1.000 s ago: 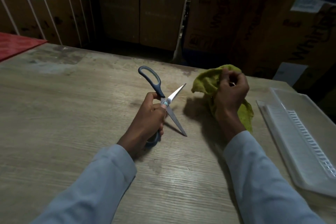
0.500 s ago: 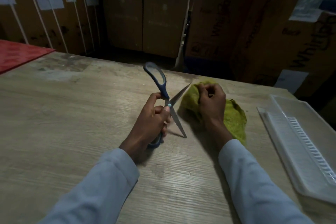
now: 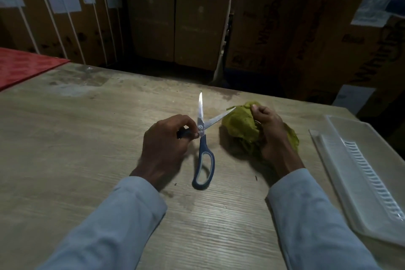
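Open blue-handled steel scissors (image 3: 203, 146) are gripped by the left hand (image 3: 164, 144), a crumpled green cloth (image 3: 238, 127) by the right hand (image 3: 271, 135).

The widest open stretch of the bench (image 3: 65, 138) lies left of the left hand (image 3: 164, 144), bare wood running out to the red sheet (image 3: 24, 66) at the far left corner; between the hands the way is barred by the scissors (image 3: 202, 138), blades spread, one pointing away and the other reaching the cloth (image 3: 238, 129) that the right hand (image 3: 271, 131) grips, with the free handle loop hanging toward the person; nearer, between the two sleeves, bare bench shows; right of the cloth only a narrow lane is left before the white tray (image 3: 359, 173); beyond the upright blade tip a bare strip runs to the far edge, where cardboard boxes (image 3: 175, 28) wall off the back.
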The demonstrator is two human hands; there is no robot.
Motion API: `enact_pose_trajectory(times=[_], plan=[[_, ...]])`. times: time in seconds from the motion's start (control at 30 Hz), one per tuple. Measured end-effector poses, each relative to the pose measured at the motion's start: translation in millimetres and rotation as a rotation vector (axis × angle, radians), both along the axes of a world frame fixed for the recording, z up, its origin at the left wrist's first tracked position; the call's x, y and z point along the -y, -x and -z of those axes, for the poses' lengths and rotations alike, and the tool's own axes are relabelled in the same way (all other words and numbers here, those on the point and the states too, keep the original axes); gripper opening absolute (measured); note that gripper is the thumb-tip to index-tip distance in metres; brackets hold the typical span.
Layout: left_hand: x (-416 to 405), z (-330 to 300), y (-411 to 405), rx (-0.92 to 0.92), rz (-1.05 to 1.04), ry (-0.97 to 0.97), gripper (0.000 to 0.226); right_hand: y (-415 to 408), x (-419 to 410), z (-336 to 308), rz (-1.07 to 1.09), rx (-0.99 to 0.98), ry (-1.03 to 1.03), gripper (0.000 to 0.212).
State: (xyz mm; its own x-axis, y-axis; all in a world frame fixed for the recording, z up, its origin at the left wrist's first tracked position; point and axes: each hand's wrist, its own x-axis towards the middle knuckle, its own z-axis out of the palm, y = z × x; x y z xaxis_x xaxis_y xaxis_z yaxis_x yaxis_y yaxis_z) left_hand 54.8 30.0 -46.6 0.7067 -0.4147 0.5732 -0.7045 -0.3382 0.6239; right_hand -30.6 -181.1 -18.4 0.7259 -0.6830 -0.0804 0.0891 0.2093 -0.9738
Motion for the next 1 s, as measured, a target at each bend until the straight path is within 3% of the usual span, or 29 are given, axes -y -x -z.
enact_pose_trajectory(times=[0.13, 0.23, 0.37, 0.47, 0.6, 0.67, 0.77, 0.87, 0.93, 1.0], plan=[[-0.4, 0.7, -5.4, 0.061, -0.007, -0.037, 0.010, 3.3, -0.3, -5.4, -0.027, 0.150, -0.180, 0.015], [-2.3, 0.5, -8.6, 0.123, -0.074, -0.096, 0.011, 15.0, 13.6, -11.2, 0.013, 0.350, -0.392, 0.033], [-1.7, 0.2, -9.1, 0.175, -0.106, -0.142, 0.009, 25.6, 17.6, -15.9, -0.041, 0.352, -0.375, 0.039], [0.7, 0.0, -4.2, 0.215, -0.089, -0.185, 0.007, 19.7, -3.5, -18.2, -0.171, 0.203, -0.226, 0.028], [4.5, 1.1, 1.2, 0.233, -0.077, -0.223, 0.012, 2.2, -42.4, -10.9, -0.238, -0.015, 0.434, 0.018], [6.0, 3.8, 0.3, 0.229, -0.122, -0.252, 0.016, -9.1, -56.2, 4.4, -0.229, -0.123, 0.785, 0.027], [7.5, 4.6, 1.9, 0.222, -0.166, -0.268, 0.016, -19.1, -71.2, 21.5, -0.042, -0.436, 1.181, 0.052], [7.0, -1.1, 6.7, 0.280, -0.160, -0.204, 0.019, -23.0, -80.3, 21.9, -0.007, -0.584, 1.153, 0.071], [5.8, -4.1, 7.9, 0.353, -0.161, -0.177, 0.019, -23.8, -78.3, 21.7, 0.035, -0.503, 0.995, 0.076], [5.6, -4.8, 5.9, 0.409, -0.182, -0.161, 0.021, -21.3, -72.1, 20.1, 0.085, -0.328, 0.753, 0.064]])
